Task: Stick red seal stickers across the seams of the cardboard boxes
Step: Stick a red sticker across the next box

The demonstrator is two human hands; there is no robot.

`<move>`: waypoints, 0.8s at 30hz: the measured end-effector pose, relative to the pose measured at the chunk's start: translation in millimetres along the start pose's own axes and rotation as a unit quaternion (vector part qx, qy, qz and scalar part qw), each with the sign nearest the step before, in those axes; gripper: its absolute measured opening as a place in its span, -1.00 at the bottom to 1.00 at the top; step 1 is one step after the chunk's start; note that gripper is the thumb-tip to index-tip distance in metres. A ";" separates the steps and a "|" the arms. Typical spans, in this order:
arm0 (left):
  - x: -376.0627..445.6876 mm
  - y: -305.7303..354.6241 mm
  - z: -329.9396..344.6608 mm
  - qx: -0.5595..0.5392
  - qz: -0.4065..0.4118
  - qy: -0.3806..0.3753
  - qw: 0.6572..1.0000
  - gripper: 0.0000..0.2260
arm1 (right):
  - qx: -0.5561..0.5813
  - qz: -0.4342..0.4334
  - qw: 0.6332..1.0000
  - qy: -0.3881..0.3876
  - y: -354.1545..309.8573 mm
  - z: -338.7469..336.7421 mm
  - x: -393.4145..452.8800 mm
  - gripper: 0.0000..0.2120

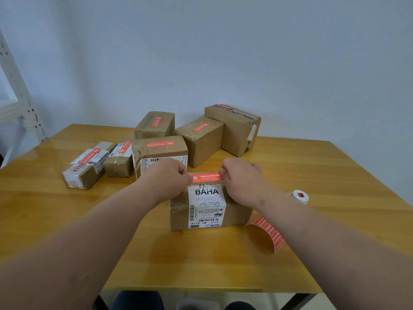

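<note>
Both hands (169, 175) (240, 175) pinch red sticker (206, 177) ends above box (178, 215).

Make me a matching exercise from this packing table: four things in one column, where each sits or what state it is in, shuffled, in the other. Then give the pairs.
Things
1. red seal sticker
2. sticker roll
3. loose sticker strip
4. BAHA box

Places or states
A. curls on the table beside the nearest box, under the right forearm
B. stands on the table past the right wrist
C. pinched at its ends by the left hand and the right hand
D. nearest the person, white shipping label facing the camera

Pairs: 1-C, 2-B, 3-A, 4-D
</note>
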State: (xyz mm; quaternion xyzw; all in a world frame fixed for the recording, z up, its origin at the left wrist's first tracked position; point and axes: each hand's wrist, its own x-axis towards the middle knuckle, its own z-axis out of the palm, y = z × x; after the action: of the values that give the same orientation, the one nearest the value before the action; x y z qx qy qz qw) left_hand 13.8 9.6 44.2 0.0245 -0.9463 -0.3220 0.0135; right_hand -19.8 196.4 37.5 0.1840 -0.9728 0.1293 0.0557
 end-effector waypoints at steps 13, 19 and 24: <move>14.6 4.4 13.2 0.176 0.019 -0.019 0.984 -0.77 | -0.145 -0.040 0.988 -0.013 2.3 8.8 -1.0 -0.87; 17.1 5.1 14.0 0.183 0.010 -0.035 0.982 -0.78 | -0.151 -0.043 0.987 -0.017 2.3 9.6 1.6 -0.84; 19.5 5.1 16.6 0.203 0.008 -0.035 0.979 -0.79 | -0.151 -0.042 0.987 -0.020 1.2 9.3 3.0 -0.84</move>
State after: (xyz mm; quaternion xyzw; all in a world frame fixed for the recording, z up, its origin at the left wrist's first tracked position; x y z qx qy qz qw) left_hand -6.5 22.7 34.3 0.0082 -0.9920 -0.1237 -0.0221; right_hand -23.6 193.9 28.7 0.2167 -0.9735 -0.0251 0.0691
